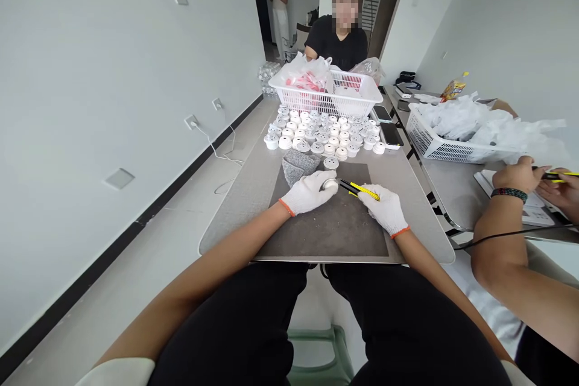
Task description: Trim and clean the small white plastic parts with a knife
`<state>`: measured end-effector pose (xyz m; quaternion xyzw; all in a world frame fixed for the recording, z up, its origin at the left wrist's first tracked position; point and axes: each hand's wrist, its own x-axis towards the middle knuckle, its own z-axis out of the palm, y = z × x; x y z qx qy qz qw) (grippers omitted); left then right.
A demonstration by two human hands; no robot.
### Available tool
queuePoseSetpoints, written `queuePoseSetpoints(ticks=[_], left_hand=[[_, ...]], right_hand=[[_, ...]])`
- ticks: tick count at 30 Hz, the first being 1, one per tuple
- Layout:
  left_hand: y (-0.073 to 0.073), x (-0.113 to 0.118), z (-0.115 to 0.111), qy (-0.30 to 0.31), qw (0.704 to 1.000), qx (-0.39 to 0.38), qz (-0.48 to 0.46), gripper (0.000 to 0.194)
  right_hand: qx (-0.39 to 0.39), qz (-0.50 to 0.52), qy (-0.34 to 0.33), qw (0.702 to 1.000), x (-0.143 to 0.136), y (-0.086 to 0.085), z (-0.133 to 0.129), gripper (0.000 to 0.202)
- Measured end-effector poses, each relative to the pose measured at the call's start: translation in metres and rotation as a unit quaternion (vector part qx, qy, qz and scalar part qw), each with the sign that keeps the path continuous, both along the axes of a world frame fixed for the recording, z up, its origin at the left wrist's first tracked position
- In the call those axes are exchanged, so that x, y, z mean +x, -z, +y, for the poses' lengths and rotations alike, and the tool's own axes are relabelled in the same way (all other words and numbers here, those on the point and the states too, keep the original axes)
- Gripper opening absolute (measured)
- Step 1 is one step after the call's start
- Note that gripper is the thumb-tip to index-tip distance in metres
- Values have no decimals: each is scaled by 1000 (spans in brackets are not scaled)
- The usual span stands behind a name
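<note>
My left hand [311, 192], in a white glove with an orange cuff, grips a small round white piece [330, 184] over the dark mat [325, 232]. My right hand [384, 206], gloved the same way, is closed around a yellow and black utility knife [364, 190]. The knife's tip points left and lies close to the white piece. A folded grey cloth [301, 164] lies just beyond my left hand. One round white part [331, 163] sits at the mat's far edge, in front of rows of several similar white parts [316, 136].
Behind the parts stands a white basket [325, 98] with plastic bags. Two phones [391, 134] lie at the table's right side. On a neighbouring table at the right is another basket [447, 146]; a person's hands [518, 176] work beside it. Another person [339, 42] sits opposite.
</note>
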<state>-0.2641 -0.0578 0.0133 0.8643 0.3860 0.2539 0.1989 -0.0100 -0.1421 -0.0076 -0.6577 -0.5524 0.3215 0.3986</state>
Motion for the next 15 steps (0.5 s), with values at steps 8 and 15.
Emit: queuePoseSetpoints(ticks=[8, 15], left_hand=[[6, 1, -19, -7, 997, 68, 46, 42], [6, 2, -25, -3, 995, 90, 39, 39]], right_hand=[[-20, -65, -11, 998, -7, -7, -4, 45], [57, -74, -67, 993, -11, -17, -9, 34]])
